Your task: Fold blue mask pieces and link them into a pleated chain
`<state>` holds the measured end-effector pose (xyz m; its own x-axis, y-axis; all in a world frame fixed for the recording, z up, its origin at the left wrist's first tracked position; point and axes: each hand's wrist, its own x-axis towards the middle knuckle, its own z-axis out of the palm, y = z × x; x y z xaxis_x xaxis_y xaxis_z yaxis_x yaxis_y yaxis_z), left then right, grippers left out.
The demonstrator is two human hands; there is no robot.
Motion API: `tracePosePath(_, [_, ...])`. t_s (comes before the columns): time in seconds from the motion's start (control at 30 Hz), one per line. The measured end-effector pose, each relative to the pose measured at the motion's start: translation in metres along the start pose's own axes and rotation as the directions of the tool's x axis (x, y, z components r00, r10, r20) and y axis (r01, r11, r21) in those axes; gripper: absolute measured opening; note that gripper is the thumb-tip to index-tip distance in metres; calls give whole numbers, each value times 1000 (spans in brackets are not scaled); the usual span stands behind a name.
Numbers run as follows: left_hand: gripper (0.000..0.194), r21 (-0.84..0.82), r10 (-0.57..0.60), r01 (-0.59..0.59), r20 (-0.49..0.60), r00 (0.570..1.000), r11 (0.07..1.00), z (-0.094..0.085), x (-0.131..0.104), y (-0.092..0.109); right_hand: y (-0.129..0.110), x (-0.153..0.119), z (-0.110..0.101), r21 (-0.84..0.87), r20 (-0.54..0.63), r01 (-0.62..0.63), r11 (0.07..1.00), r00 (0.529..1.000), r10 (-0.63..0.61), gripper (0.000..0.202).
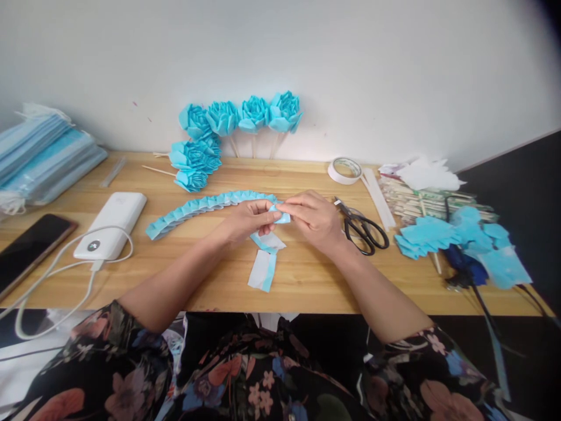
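My left hand [256,219] and my right hand [316,219] meet over the middle of the table, both pinching one small piece of light-blue fabric [284,217]. Below them, loose white-and-blue fabric pieces [262,270] lie on the wood, partly overlapping. Behind my left hand curves a long row of folded blue petals [205,204]. Black-handled scissors [363,228] rest just right of my right hand, their blades pointing away to the upper left. The fingertips hide part of the held piece.
Blue fabric flowers on sticks [254,114] lean against the wall, others lying nearby. A tape roll [345,170], bundled sticks [432,202] and blue fabric scraps [429,235] are at right. A white power bank [111,225], phone [33,251] and stacked face masks [44,152] are at left.
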<state>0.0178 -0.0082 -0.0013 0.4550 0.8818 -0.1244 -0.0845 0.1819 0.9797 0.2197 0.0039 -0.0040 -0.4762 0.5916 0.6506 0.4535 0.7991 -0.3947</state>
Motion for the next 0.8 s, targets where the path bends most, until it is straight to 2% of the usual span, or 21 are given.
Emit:
tracePosePath(0.23, [36, -17, 12, -13, -19, 1000, 1000, 1, 1, -2, -2, 1, -1, 12, -12, -11, 1000, 1000, 11, 34])
tracePosePath(0.33, [35, -18, 22, -22, -49, 999, 1000, 1, 1, -3, -5, 0, 0, 125, -29, -94, 988, 995, 98, 35])
tracePosePath(0.4, [36, -8, 27, -28, -74, 997, 1000, 1, 1, -2, -5, -1, 0, 257, 1, -244, 935, 968, 252, 36])
tracePosePath(0.5, [35, 27, 42, -39, -101, 994, 999, 0, 0, 0, -2, -3, 2, 434, 106, -453, 779, 884, 455, 34])
tracePosePath(0.57, [34, 47, 53, -48, -101, 993, 998, 0, 0, 2, 0, -4, 3, 513, 155, -498, 699, 855, 496, 32])
tracePosePath(0.67, [33, 84, 63, -58, -68, 996, 995, 1, 0, 3, -1, -2, 2, 585, 202, -523, 620, 834, 513, 27])
tracePosePath(0.8, [30, 208, 84, -80, -13, 996, 975, 2, 1, 3, -7, 0, 2, 560, 218, -542, 627, 826, 519, 21])
